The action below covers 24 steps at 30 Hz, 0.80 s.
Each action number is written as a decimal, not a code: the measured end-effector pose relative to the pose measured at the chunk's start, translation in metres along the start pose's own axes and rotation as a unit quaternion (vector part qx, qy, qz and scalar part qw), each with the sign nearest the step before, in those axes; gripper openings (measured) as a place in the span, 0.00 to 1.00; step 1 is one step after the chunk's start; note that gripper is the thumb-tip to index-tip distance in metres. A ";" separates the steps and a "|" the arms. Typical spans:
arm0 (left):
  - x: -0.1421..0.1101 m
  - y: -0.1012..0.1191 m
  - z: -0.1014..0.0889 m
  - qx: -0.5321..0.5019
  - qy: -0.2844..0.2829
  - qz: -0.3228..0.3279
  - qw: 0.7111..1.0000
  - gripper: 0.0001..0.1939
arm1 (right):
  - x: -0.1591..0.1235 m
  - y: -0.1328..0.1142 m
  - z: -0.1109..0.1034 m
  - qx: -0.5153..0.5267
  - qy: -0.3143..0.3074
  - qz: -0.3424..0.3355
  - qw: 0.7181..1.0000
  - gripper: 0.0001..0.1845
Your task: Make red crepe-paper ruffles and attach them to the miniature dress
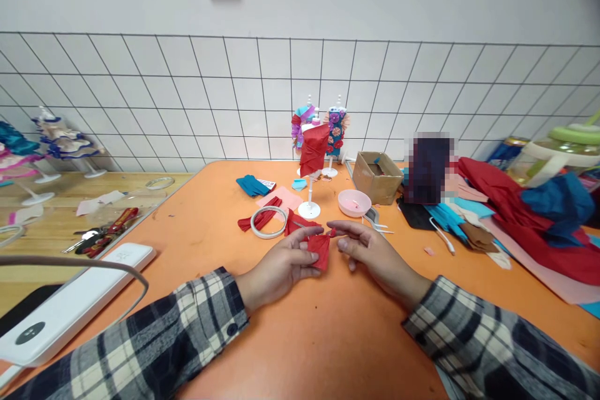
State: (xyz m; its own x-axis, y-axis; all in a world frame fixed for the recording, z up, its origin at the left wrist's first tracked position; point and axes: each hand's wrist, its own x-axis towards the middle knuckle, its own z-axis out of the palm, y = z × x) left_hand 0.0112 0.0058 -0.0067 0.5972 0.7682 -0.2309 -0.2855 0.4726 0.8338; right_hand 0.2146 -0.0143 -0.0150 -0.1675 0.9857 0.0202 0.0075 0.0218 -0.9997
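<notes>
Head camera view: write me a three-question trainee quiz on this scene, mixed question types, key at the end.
1. True or false: the left hand grips a piece of red material.
2. Choose one. The table top is: A) green, B) white, C) orange.
3. In the picture, what stands between the tape roll and the pink bowl?

Key: 1. True. 2. C. 3. The small mannequin in red.

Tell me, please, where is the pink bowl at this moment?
In the head view, the pink bowl sits right of centre, just in front of the cardboard box and right of the red-draped mannequin.
</notes>
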 end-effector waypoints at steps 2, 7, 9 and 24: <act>-0.002 0.002 -0.001 -0.049 -0.022 -0.049 0.997 0.31 | 0.000 -0.001 -0.001 -0.023 -0.014 -0.032 0.999 0.24; -0.002 0.002 -0.001 -0.045 -0.049 -0.095 0.993 0.28 | 0.000 -0.003 -0.001 -0.042 -0.012 -0.079 0.996 0.10; -0.002 0.001 0.000 0.036 -0.009 -0.029 0.999 0.22 | 0.001 -0.004 -0.001 -0.052 0.006 -0.055 0.997 0.10; 0.008 -0.005 -0.006 0.333 0.050 0.141 0.931 0.12 | 0.000 -0.004 0.001 0.050 0.023 0.058 0.997 0.27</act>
State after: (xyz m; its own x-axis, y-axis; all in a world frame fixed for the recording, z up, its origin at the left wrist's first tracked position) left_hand 0.0124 0.0122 -0.0157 0.4866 0.8732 0.0268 0.1267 -0.1009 0.9868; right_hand 0.2136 -0.0143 -0.0111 -0.1262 0.9871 -0.0983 -0.0737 -0.1081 -0.9914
